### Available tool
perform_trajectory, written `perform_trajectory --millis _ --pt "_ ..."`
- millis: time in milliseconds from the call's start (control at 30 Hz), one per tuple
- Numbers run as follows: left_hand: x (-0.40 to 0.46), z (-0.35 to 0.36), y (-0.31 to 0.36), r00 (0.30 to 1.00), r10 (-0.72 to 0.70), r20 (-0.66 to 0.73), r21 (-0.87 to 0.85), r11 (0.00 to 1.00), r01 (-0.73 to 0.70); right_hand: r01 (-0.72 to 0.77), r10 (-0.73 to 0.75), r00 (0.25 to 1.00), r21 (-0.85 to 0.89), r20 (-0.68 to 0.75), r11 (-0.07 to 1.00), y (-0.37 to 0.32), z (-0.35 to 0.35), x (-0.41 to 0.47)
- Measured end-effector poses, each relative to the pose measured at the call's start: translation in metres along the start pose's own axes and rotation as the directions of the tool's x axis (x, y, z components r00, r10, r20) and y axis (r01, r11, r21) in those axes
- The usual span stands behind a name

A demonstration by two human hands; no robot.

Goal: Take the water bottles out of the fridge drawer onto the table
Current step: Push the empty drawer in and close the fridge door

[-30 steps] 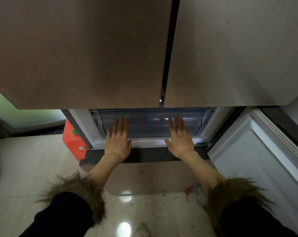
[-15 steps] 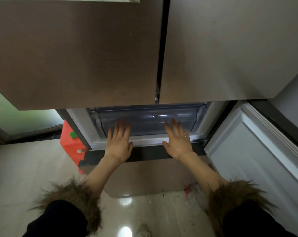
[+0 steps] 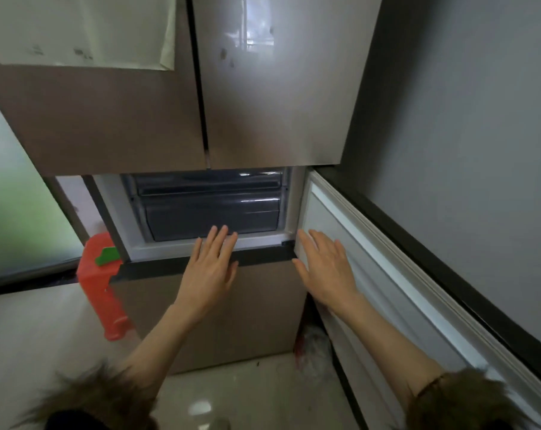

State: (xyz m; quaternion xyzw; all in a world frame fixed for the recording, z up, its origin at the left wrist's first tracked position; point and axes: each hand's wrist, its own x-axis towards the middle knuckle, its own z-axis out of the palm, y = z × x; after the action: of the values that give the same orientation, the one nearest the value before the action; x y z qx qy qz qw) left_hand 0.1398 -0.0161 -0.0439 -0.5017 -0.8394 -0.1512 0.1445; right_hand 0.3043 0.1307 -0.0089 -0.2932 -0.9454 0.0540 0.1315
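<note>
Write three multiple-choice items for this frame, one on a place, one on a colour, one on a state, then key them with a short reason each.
1. Where is the right hand?
A. Against the inner side of the open white door
B. Inside the clear drawer
C. On the paper sheet

2. What colour is the plastic object on the floor left of the fridge?
A. Blue
B. Red with a green piece
C. Yellow

3. What state is the left hand in?
A. Closed on a bottle
B. Clenched in a fist
C. Open, fingers spread, holding nothing

Key:
1 A, its palm lies against the white door panel, right of the compartment.
2 B, the body is red with a green part on top.
3 C, the fingers are straight, tips at the white sill below the drawer, and no bottle is visible.
</note>
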Motion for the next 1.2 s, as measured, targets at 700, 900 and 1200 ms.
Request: perform_trajectory --millis 700,900,1200 --pt "-0.153 -0.103 0.215 0.904 0.402 0.145 -0.246 0.9 -0.36 -0.416 0.448 0.888 -0.234 0.103 0.879 0.081 -0.146 -0.261" --pt "-0.185 -0.123 0.195 0.903 0.365 0.225 -0.282 0.912 -0.299 -0.289 0.286 0.949 0.008 0.137 0.957 0.036 -0.142 -0.272" --pt "-0.211 -0.157 0.129 0.961 0.184 0.207 -0.408 0.909 -0.086 0.021 -0.06 0.995 0.419 0.082 0.908 -0.049 -0.111 -0.239"
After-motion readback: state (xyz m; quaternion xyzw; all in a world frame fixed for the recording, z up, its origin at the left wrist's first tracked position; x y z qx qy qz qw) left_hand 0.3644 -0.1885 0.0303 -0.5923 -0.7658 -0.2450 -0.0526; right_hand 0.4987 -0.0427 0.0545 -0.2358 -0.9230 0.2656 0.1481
